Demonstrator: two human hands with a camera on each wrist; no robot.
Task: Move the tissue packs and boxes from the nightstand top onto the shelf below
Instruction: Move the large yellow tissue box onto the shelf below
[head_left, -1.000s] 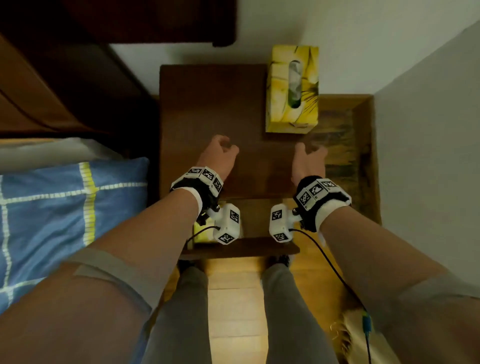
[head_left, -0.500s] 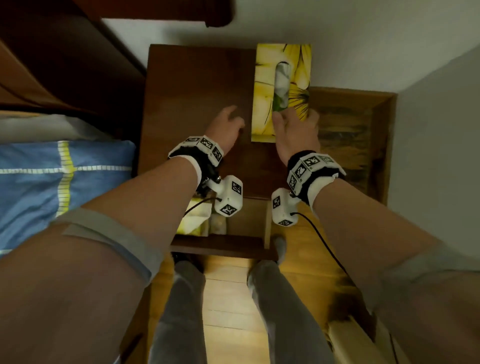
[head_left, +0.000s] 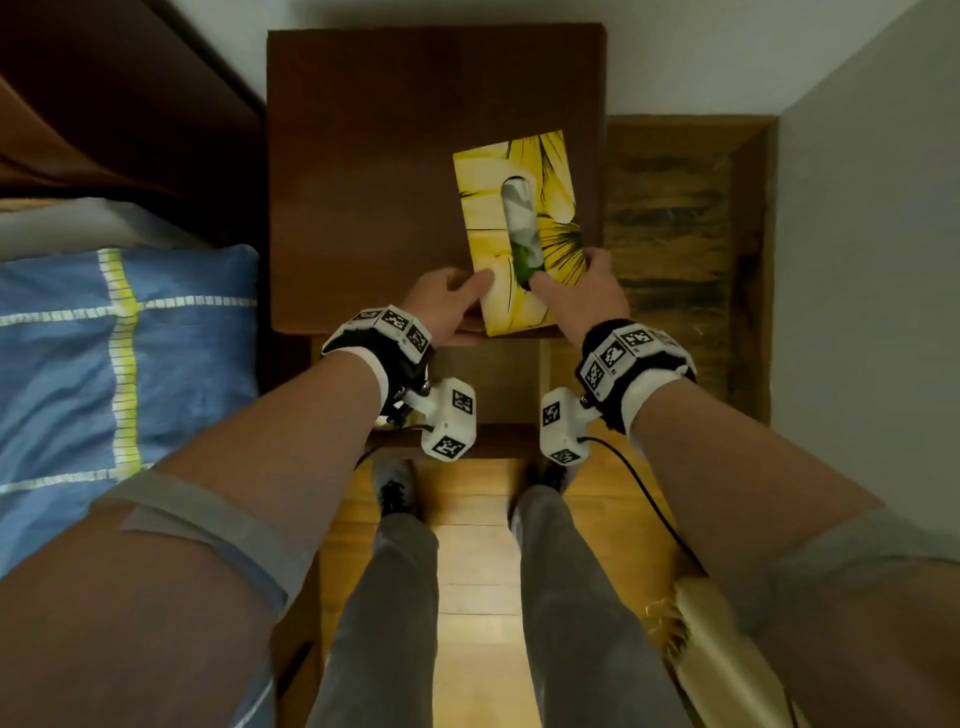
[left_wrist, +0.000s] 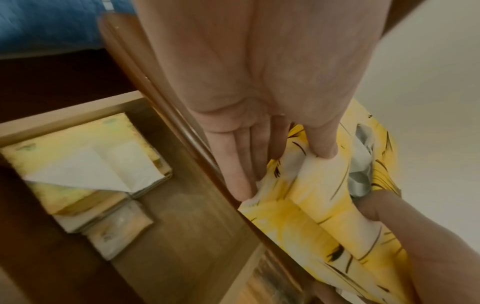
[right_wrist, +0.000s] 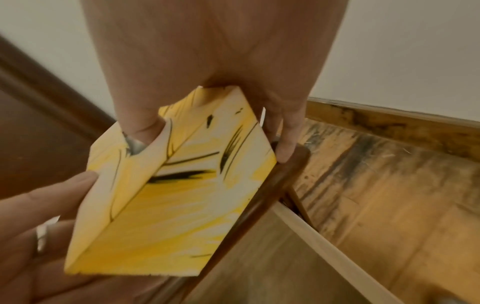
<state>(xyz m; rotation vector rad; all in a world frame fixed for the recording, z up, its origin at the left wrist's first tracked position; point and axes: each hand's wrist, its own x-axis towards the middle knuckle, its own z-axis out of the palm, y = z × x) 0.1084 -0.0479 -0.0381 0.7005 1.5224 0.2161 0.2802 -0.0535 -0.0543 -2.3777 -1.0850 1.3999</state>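
The right hand (head_left: 576, 296) grips the near end of the yellow tissue box (head_left: 519, 228), thumb hooked into the dispensing slot and fingers wrapped down the right side. The left hand (head_left: 447, 301) holds the box's near left corner, thumb on the top face and fingers along the side and underneath. The box sits at the front right of the nightstand top (head_left: 363, 156), slightly skewed, its near end at the front edge. It looks like a light cardboard carton, stiff along its edges but likely to dent across the printed top and around the slot, so the thumb there is probably the weakest hold. Flat pressure on the two long sides, or a palm under the base, would carry it more safely. The printed surface seems smooth and could slip under a loose pinch. In the left wrist view the shelf (left_wrist: 187, 216) below already holds soft tissue packs (left_wrist: 85, 164) on its left, leaving bare wood to their right where the box could go.
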